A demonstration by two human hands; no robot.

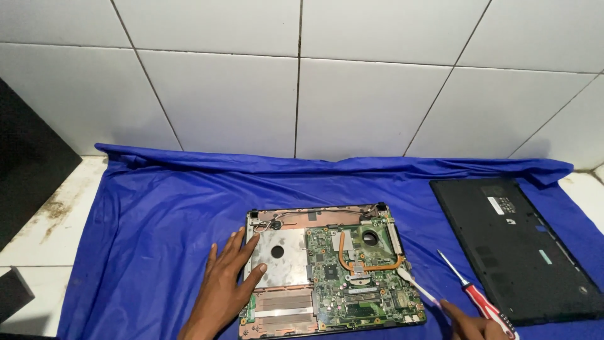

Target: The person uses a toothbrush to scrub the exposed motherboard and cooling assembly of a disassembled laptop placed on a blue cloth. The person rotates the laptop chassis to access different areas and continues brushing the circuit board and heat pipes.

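- Laptop chassis (327, 271), board exposed, lies flat on blue cloth (157, 252) under my left hand (226, 283).
- Left hand flat, palm open, bracing the edge; grasps nothing.
- Right hand (475, 324) clenched around white pry tool (416, 286), tip touching the board.
- Judged rigid, fragile; hold by the frame edges.
- Beyond my right: red screwdriver (475, 293), then black bottom cover (516, 249).

An opened laptop (327, 271) lies near the middle of a cloth (157, 214) spread over the floor, with a tiled wall (302, 69) rising behind it. The left hand (229, 280) rests flat on the laptop's left edge, while the right hand (472, 324) sits at its right front corner, holding a thin tool (418, 288) whose tip touches the laptop's right side. A screwdriver (472, 289) lies on the cloth just right of the laptop, and the removed bottom cover (516, 249) lies farther right, well apart from it.
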